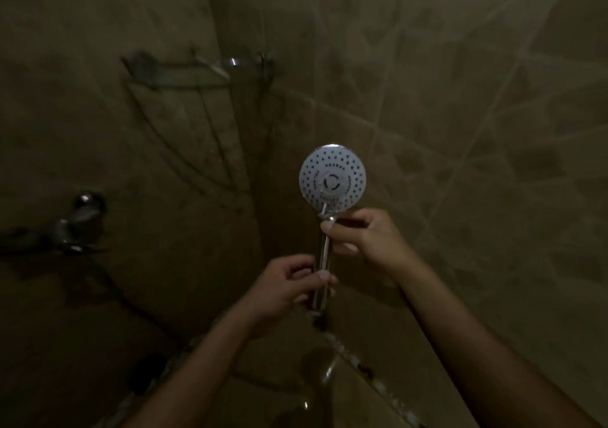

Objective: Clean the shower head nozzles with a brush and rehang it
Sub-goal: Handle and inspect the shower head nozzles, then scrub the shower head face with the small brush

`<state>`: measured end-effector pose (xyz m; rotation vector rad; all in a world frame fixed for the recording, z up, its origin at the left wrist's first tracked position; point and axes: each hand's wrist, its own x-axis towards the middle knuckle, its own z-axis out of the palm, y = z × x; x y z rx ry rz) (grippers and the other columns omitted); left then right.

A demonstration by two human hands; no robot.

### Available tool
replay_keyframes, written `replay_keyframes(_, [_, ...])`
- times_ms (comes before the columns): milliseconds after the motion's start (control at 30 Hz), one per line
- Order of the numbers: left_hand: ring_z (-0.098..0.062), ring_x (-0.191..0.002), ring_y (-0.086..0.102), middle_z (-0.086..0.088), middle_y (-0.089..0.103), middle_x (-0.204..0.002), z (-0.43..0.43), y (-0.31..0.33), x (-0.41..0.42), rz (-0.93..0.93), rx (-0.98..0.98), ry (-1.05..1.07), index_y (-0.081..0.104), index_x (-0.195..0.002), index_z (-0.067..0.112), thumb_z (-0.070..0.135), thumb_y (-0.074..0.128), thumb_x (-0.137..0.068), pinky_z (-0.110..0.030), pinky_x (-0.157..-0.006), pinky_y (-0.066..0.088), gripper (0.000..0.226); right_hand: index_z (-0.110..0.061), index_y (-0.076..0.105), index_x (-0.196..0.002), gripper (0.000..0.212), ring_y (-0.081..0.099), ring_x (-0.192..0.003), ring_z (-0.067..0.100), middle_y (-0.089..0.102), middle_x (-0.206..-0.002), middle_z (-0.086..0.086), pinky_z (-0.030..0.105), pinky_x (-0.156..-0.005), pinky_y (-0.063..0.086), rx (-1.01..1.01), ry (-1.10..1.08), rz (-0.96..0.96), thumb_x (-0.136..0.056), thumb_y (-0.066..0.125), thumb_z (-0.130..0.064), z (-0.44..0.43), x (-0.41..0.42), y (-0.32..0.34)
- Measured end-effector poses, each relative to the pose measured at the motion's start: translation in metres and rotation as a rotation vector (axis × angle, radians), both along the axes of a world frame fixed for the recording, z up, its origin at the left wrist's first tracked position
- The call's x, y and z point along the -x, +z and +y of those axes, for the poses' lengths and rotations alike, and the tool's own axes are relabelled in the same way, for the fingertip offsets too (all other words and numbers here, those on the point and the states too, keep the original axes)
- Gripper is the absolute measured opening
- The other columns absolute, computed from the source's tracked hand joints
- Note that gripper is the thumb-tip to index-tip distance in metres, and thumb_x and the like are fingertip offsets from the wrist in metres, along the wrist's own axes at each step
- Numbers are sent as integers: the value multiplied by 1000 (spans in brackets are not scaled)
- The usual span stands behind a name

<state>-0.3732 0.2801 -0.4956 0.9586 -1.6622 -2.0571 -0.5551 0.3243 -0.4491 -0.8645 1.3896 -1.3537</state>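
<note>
Left hand [289, 284] and right hand [358, 235] grip upright shower head [332, 177].

The shower head [332, 179] has a pale, matt plastic face; its rim and handle [324, 256] are chromed metal, smooth and glossy (a bright highlight runs down the handle). The wall tiles [460, 98] look glazed, with a dull sheen. The corner shelf [230, 63] is thin shiny wire, and the tap [84, 203] is polished metal.
</note>
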Motion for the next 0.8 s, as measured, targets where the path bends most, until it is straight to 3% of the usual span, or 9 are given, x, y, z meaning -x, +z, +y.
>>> replay_keyframes(67, [-22,-97,73,-5,77,-102,0,30,-12,8,41,26,66,-98,18,27,71,-84,-42,-90,46,17,1,73,-103,19,76,-93,20,79,-100,12,24,-74,59,27,29,17,-84,76,-2,-7,-7,32])
replay_keyframes(167, [-26,-96,73,-10,76,-102,-8,65,-32,66,69,75,67,-106,10,17,67,-93,-49,-92,50,14,-3,73,-102,19,75,-101,19,79,-100,7,32,-86,59,55,84,33,-83,76,-1,-24,-27,71])
replay_keyframes(267, [-24,-84,72,-13,73,-101,-22,91,-53,125,50,162,62,-115,-2,19,61,-97,-38,-76,56,28,-5,74,-100,19,75,-101,19,80,-101,6,38,-95,56,109,126,27,-82,76,0,-46,-54,98])
replay_keyframes(367, [-22,-70,71,-12,73,-93,-40,113,-75,196,15,234,61,-114,-3,30,62,-90,-33,-63,55,42,-5,75,-101,21,75,-102,19,79,-100,6,42,-98,55,141,157,54,-81,77,-1,-73,-82,118])
replay_keyframes(433, [-21,-65,70,-10,72,-87,-56,124,-90,220,20,258,61,-110,2,33,61,-87,-33,-62,54,39,-4,74,-104,23,74,-103,19,79,-103,6,39,-94,57,144,186,106,-81,77,-3,-91,-97,131])
replay_keyframes(533, [-14,-54,66,-8,66,-80,-80,137,-108,237,58,277,56,-105,3,24,50,-101,-29,-52,53,21,0,73,-111,28,74,-104,20,78,-107,9,31,-85,59,148,236,183,-83,77,-5,-120,-120,149])
replay_keyframes(700, [-7,-47,56,-4,56,-76,-133,150,-140,222,176,308,51,-95,9,21,44,-105,-19,-43,48,16,13,64,-116,24,68,-80,12,68,-101,15,15,-59,53,87,279,192,-92,61,6,-173,-155,178])
replay_keyframes(800, [-8,-52,56,-1,59,-79,-164,150,-160,201,235,320,54,-98,12,23,45,-105,-20,-46,47,16,5,67,-107,16,69,-78,12,70,-98,11,18,-62,54,36,363,303,-96,55,6,-202,-165,189])
